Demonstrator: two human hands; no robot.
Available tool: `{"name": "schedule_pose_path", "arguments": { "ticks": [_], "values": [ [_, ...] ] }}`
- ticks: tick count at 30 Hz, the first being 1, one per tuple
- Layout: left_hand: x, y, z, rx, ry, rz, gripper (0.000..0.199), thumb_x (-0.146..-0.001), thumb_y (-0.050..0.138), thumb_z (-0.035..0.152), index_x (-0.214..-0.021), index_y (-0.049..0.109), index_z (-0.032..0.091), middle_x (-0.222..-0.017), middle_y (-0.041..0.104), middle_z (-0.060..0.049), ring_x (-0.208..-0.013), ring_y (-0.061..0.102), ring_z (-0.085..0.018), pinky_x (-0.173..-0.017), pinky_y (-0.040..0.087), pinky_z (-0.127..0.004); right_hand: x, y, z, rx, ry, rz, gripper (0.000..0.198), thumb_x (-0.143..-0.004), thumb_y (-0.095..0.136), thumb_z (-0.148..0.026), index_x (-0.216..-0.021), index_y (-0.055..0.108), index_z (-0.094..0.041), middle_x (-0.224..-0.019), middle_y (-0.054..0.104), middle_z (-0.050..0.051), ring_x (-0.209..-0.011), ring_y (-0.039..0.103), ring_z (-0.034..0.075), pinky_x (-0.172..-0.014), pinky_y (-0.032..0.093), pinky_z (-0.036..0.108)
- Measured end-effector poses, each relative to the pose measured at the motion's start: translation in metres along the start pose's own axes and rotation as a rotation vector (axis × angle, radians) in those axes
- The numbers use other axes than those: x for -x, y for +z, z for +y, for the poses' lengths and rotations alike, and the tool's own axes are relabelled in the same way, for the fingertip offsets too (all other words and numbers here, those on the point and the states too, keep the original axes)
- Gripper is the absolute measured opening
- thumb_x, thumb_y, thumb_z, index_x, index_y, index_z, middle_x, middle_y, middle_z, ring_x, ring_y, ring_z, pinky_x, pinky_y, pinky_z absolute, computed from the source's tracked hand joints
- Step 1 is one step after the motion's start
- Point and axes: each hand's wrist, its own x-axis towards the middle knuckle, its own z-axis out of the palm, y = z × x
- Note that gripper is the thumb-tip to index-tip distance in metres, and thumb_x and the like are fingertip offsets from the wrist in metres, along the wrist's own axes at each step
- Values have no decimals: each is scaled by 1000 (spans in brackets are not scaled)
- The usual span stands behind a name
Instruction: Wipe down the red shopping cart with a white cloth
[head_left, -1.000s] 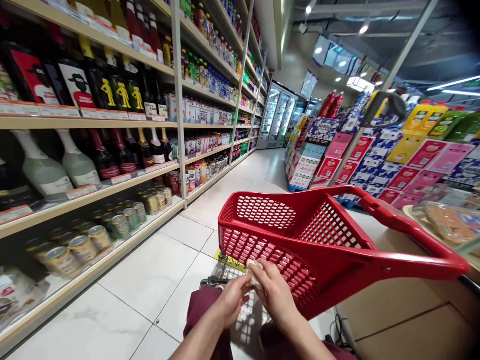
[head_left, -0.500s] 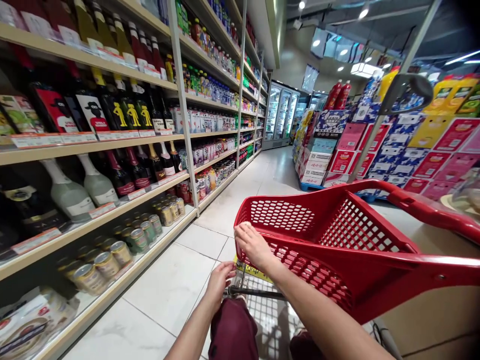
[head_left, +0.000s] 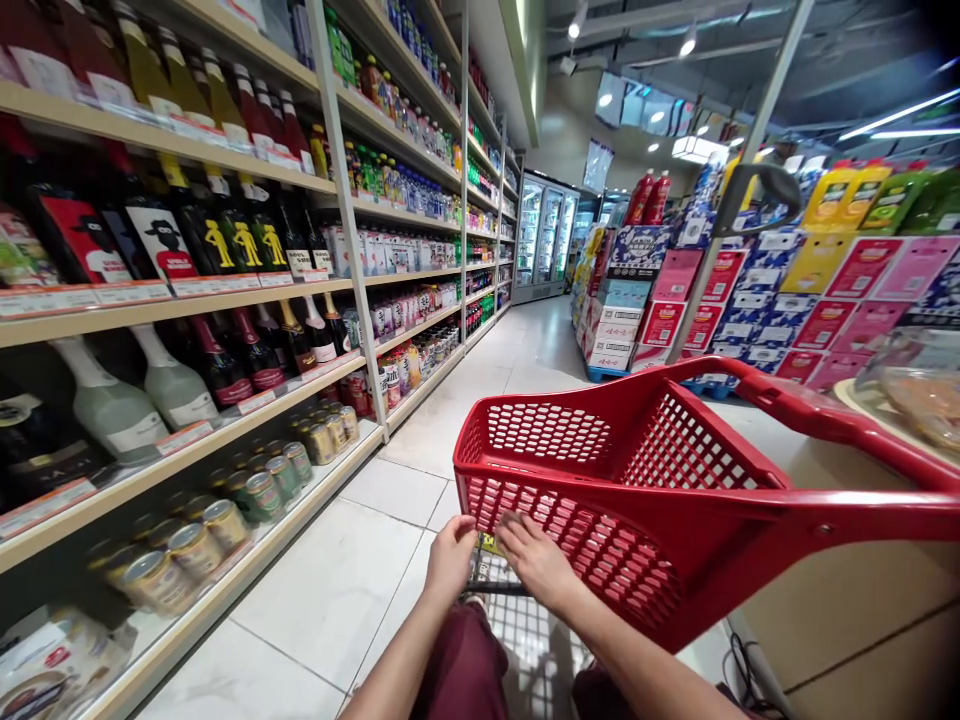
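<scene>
Running between the bottle shelves (head_left: 225, 297) and the stacked cartons (head_left: 757, 300), the store's hard, smooth tile floor (head_left: 315, 590) is gleaming. The red cart (head_left: 697, 515) is standing on it close in front, looking stiff, slick and probably light for its size, its handle (head_left: 787, 405) offering the surest hold. The left hand (head_left: 450, 560) and right hand (head_left: 536, 565) are hovering slightly apart, near the end opposite the handle; whether either is gripping anything, I cannot tell.

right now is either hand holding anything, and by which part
It cannot be told: the right hand, blurred at the fingertips, may hide something under its curled fingers; nothing clearly shows in the left hand.
</scene>
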Motion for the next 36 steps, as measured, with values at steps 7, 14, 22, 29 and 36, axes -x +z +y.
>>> {"name": "schedule_pose_path", "arguments": {
  "ticks": [7, 14, 22, 29, 36],
  "values": [
    [12, 24, 8, -77, 60, 2, 17, -66, 49, 18, -80, 58, 18, -85, 66, -4, -83, 60, -17, -82, 43, -32, -2, -30, 25, 60, 213, 92, 35, -84, 40, -15, -118, 50, -22, -126, 49, 4, -122, 35, 21, -101, 22, 45],
    [22, 44, 16, -192, 143, -34, 17, -69, 47, 15, -82, 58, 19, -86, 66, -3, -83, 61, -16, -81, 45, -31, 40, -37, 21, 57, 172, 99, 29, -86, 40, -19, -108, 57, -25, -113, 59, 0, -111, 45, 18, -94, 26, 38],
    [32, 73, 22, -276, 185, -107, 21, -69, 48, 13, -85, 59, 20, -87, 67, -2, -84, 61, -15, -81, 44, -29, 64, -65, 37, 158, 290, 102, 25, -84, 42, -19, -97, 63, -23, -99, 64, 3, -98, 49, 19, -86, 26, 35],
    [46, 93, 41, -398, 218, -118, 25, -71, 47, 13, -91, 60, 21, -93, 67, -1, -88, 60, -15, -87, 41, -31, 75, -85, 58, 269, 473, 137, 32, -81, 47, -18, -111, 55, -25, -114, 56, 7, -110, 39, 24, -85, 23, 37],
    [69, 110, 65, -604, 334, -191, 26, -73, 44, 15, -93, 58, 23, -101, 65, -1, -93, 57, -16, -99, 27, -40, 97, -97, 59, 244, 401, 64, 25, -79, 51, -21, -101, 61, -25, -103, 59, 6, -99, 44, 21, -85, 24, 36]
  ]
}}
